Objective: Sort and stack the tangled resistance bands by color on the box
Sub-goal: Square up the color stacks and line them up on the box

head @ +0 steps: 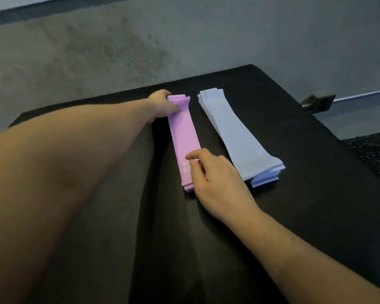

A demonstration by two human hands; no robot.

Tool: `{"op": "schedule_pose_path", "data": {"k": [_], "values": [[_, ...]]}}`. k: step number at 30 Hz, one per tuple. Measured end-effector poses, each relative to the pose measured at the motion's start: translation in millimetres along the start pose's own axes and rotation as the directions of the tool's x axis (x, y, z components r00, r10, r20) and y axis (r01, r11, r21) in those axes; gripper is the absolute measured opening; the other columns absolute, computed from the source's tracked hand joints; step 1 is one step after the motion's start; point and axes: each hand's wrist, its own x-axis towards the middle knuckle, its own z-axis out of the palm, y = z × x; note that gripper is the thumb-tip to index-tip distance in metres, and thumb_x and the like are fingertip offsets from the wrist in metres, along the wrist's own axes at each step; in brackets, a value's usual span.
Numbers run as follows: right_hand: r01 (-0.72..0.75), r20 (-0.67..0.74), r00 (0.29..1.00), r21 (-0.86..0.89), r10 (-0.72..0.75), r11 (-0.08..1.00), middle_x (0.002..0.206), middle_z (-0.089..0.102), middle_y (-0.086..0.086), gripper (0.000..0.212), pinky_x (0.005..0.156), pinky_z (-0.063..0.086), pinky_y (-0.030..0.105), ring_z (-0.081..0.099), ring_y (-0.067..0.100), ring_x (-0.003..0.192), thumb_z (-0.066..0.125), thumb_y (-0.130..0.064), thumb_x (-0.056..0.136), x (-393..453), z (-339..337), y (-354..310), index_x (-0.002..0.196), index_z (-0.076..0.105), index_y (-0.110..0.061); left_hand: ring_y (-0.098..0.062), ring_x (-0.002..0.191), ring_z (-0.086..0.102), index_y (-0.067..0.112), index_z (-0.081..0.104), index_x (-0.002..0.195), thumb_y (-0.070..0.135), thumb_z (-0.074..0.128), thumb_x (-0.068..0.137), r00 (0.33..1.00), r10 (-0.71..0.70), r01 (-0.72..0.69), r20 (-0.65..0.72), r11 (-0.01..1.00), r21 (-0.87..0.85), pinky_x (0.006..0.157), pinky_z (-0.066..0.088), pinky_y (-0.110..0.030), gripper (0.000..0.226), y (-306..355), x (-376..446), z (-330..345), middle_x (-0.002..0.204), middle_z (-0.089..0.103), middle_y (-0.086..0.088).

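Nearly sorted: squaring the pink stack

Now the work is on the pink stack (pixel 185 139), which lies lengthwise on the black box (pixel 305 194), just beside the blue stack (pixel 235 130) but not touching it. The left hand (pixel 161 106) holds the far end of the pink bands, fingers curled over the end and the thumb lying on top. The right hand (pixel 215 178) sits at the near end, its fingertips bent onto the top band's right edge; I cannot tell whether that grip is a true pinch or only a press.

The step in hand looks like evening up the pile. At the far end the pink layers are stepped, one or two poking out to the right past the top band, so that end needs the attention. To do it well:

- Keep the near end pinned flat so the pile does not slide.
- Nudge the straying far ends sideways into line rather than lifting them, since these bands are floppy and will curl.
- Draw the top band lightly taut between both hands, then let it settle.
- Keep clear of the blue pile, which is already fanned a little at both ends.

Counts, as far as edges show:

- Stacks: two, one pink and one blue.
- Pink bands: several, perhaps three or four; the layers are too thin to count surely.
- Blue bands: roughly five or six by the near-end edges, again uncertain.
- Loose or tangled bands: none in view.
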Motion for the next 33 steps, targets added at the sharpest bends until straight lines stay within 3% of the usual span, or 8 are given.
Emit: {"op": "schedule_pose_path", "data": {"k": [3,6,11,16,21,25,28,33], "values": [[-0.036,-0.004,0.999,0.017,0.036,0.999,0.094,0.057,-0.011,0.025,0.081,0.053,0.035,0.053,0.008,0.092,0.043,-0.031,0.107,-0.7,1.2,0.4,0.131,0.050,-0.034,-0.019,0.107,0.057,0.008,0.057,0.137,0.023,0.071,0.094,1.000,-0.020,0.020,0.009,1.000,0.025,0.087,0.045,-0.029,0.048,0.5,-5.0,-2.9,0.123,0.060,-0.006],[-0.042,-0.021,0.999,0.035,0.042,0.999,0.089,0.057,-0.011,0.028,0.083,0.054,0.040,0.053,0.010,0.091,0.052,-0.025,0.101,-0.6,0.8,1.2,0.128,0.049,-0.033,-0.017,0.100,0.058,0.009,0.063,0.128,0.017,0.064,0.097,0.998,0.042,-0.044,-0.041,0.998,-0.043,0.081,0.044,-0.028,0.032,-5.1,-14.9,-8.4,0.112,0.061,-0.005],[-0.044,-0.065,0.997,-0.026,0.042,0.999,0.124,0.050,-0.003,0.047,0.101,0.045,0.037,0.049,0.018,0.116,0.063,-0.021,0.089,-1.2,2.2,1.1,0.133,0.047,-0.026,-0.017,0.094,0.056,0.017,0.061,0.121,0.021,0.063,0.098,0.986,0.103,-0.139,-0.135,0.947,-0.291,0.071,0.048,-0.025,0.024,-31.4,-46.2,-41.9,0.110,0.060,-0.004],[-0.120,-0.033,0.993,-0.064,0.118,0.991,0.136,0.056,-0.002,0.059,0.100,0.047,0.041,0.053,0.022,0.123,0.063,-0.032,0.091,0.1,1.8,-0.8,0.144,0.038,-0.030,-0.021,0.102,0.060,0.025,0.061,0.105,0.016,0.067,0.095,0.994,0.027,-0.089,-0.102,0.733,-0.674,0.080,0.052,-0.035,0.015,-64.9,-86.2,-78.4,0.111,0.062,-0.005],[-0.215,0.014,0.976,0.000,0.215,0.977,0.134,0.057,0.002,0.074,0.103,0.047,0.045,0.057,0.024,0.118,0.065,-0.033,0.091,3.1,-3.3,-14.8,0.154,0.028,-0.026,-0.019,0.092,0.062,0.023,0.058,0.104,0.012,0.069,0.094,0.994,0.050,-0.106,-0.094,0.554,-0.826,0.074,0.054,-0.031,0.018,-91.7,-138.0,-107.1,0.101,0.065,-0.003],[-0.241,0.039,0.970,0.040,0.240,0.970,0.105,0.070,-0.003,0.037,0.091,0.056,0.044,0.067,0.020,0.097,0.063,-0.028,0.090,0.7,-1.2,-22.9,0.127,0.062,-0.029,-0.015,0.078,0.062,0.021,0.057,0.101,0.008,0.068,0.094,0.984,-0.012,-0.146,-0.176,0.507,-0.849,0.060,0.051,-0.025,0.018,-114.7,-184.2,-125.3,0.093,0.064,-0.002],[-0.212,0.099,0.975,0.120,0.200,0.970,0.091,0.073,-0.003,0.017,0.066,0.053,0.023,0.069,0.013,0.083,0.064,-0.018,0.093,-10.1,-7.3,-35.7,0.105,0.071,-0.027,-0.015,0.080,0.061,0.017,0.057,0.107,0.006,0.066,0.094,0.982,-0.059,-0.121,-0.178,0.526,-0.842,0.061,0.051,-0.024,0.019,-139.8,-223.1,-127.3,0.096,0.064,-0.004],[-0.059,0.277,0.958,-0.063,0.075,0.996,0.099,0.072,-0.003,0.017,0.076,0.050,0.021,0.066,0.012,0.093,0.067,-0.016,0.093,-22.8,-18.0,-60.3,0.109,0.073,-0.023,-0.018,0.092,0.067,0.014,0.056,0.116,0.001,0.062,0.095,0.975,-0.173,-0.036,-0.139,0.494,-0.869,0.073,0.058,-0.030,0.026,-179.0,-291.9,-122.5,0.111,0.064,-0.008]]}}
